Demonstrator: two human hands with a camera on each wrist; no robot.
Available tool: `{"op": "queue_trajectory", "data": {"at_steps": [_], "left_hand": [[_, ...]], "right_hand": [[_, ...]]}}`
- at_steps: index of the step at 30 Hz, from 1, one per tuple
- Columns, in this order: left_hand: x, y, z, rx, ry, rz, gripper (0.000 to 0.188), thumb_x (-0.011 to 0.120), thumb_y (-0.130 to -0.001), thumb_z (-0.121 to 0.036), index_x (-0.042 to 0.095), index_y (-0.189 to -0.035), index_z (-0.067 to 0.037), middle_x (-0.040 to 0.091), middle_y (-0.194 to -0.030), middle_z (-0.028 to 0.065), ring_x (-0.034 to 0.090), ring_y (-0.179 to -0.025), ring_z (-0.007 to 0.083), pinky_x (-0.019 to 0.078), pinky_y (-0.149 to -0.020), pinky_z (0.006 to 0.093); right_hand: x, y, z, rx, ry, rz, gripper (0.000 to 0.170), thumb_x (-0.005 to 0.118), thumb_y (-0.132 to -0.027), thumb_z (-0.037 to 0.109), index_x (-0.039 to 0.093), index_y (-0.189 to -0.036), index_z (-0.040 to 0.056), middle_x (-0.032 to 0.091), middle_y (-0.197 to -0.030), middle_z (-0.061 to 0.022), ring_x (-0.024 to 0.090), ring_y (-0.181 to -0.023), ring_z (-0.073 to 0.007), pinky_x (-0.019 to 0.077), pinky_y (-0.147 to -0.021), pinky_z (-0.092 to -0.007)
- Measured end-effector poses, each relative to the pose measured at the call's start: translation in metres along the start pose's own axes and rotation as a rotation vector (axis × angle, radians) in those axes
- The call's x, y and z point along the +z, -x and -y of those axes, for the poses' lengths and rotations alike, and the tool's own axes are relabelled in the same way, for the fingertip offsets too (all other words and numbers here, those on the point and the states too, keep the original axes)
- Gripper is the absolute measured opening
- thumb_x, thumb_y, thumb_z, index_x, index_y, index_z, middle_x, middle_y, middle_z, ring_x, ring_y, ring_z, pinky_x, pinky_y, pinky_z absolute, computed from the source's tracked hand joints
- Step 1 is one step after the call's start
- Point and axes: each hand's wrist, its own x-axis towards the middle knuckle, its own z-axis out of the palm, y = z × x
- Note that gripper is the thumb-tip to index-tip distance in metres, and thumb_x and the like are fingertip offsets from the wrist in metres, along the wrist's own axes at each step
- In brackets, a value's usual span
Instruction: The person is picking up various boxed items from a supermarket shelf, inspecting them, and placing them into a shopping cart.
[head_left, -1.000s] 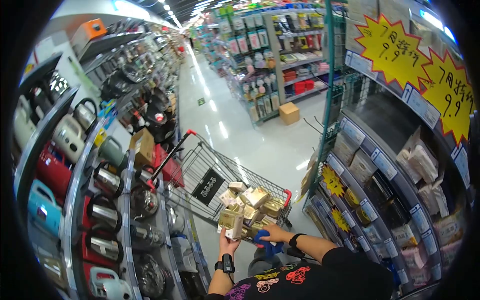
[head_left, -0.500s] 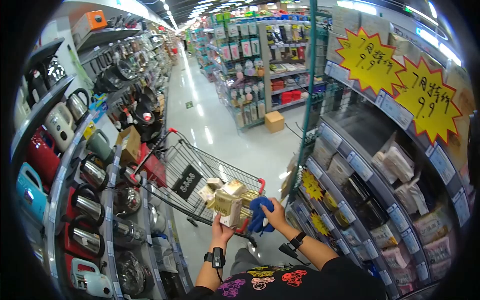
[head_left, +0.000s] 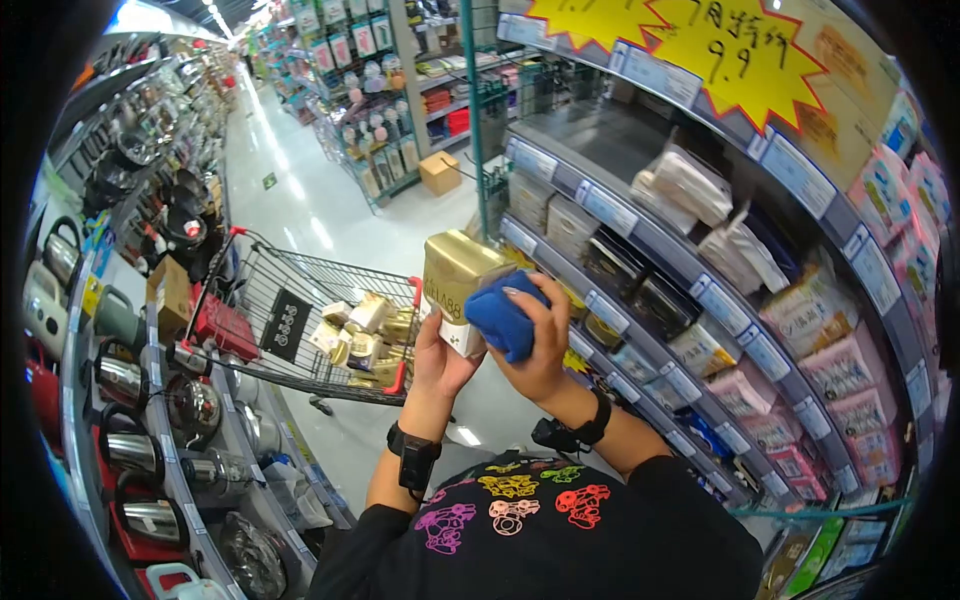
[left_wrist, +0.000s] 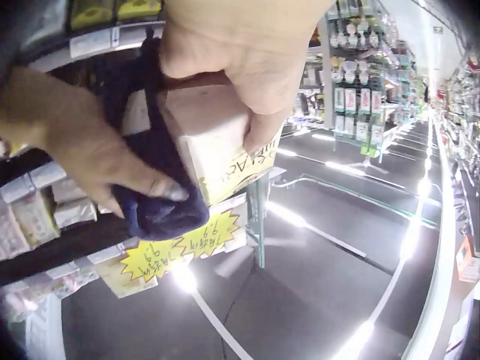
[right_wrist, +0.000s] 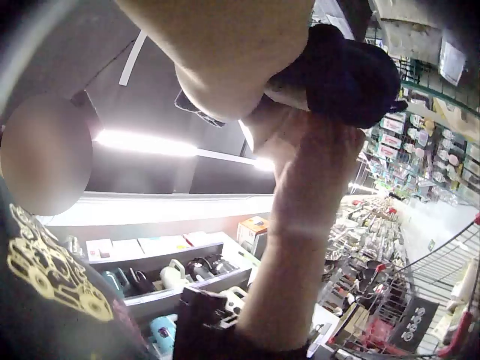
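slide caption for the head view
Left hand grips a rectangular gold-and-white box while the right hand holds bunched blue cloth against it.

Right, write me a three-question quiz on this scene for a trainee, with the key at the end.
1. What do the left hand and the right hand each hold?
2. True or false: several small boxes lie inside the shopping cart.
3. What is the main colour of the starburst sign at the top of the head view?
A) green
B) yellow
C) white

Key:
1. The left holds a gold-and-white box; the right holds a blue cloth.
2. True.
3. B.
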Motion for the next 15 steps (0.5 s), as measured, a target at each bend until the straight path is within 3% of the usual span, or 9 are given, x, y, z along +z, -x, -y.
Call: {"op": "queue_trajectory", "data": {"at_steps": [6,10,12,15], "left_hand": [[0.020,-0.003,0.021,-0.066,0.053,-0.006,0.056,0.053,-0.085,-0.028,0.035,-0.131,-0.003,0.043,-0.130,0.0189,0.043,-0.119,0.0318,0.0341,-0.102,0.0446],[0.017,-0.003,0.017,-0.094,0.010,0.056,0.057,0.056,-0.084,-0.027,0.034,-0.132,-0.005,0.042,-0.132,0.0173,0.042,-0.120,0.0313,0.0338,-0.102,0.0451],[0.013,-0.001,0.018,-0.145,0.047,0.109,0.058,0.057,-0.083,-0.027,0.034,-0.133,-0.006,0.042,-0.132,0.0157,0.042,-0.121,0.0308,0.0340,-0.102,0.0453],[0.024,-0.003,0.023,-0.101,-0.077,0.080,0.060,0.060,-0.082,-0.025,0.034,-0.133,-0.008,0.043,-0.132,0.0138,0.043,-0.120,0.0300,0.0348,-0.101,0.0456]], "right_hand": [[-0.018,0.024,0.002,-0.150,0.139,0.075,0.051,0.073,-0.062,0.013,0.055,-0.110,0.0119,0.047,-0.108,-0.0166,0.048,-0.095,-0.0338,0.0402,-0.082,-0.0433],[-0.028,0.017,-0.001,-0.064,0.120,0.013,0.054,0.073,-0.059,0.013,0.056,-0.110,0.0113,0.049,-0.104,-0.0160,0.050,-0.091,-0.0330,0.0415,-0.080,-0.0423],[-0.037,0.003,0.000,0.007,0.115,-0.107,0.054,0.074,-0.057,0.011,0.057,-0.108,0.0099,0.049,-0.103,-0.0158,0.050,-0.091,-0.0337,0.0415,-0.080,-0.0417],[-0.046,-0.005,0.002,-0.032,0.181,-0.094,0.055,0.074,-0.057,0.011,0.056,-0.109,0.0091,0.050,-0.102,-0.0156,0.051,-0.090,-0.0336,0.0423,-0.079,-0.0418]]}}
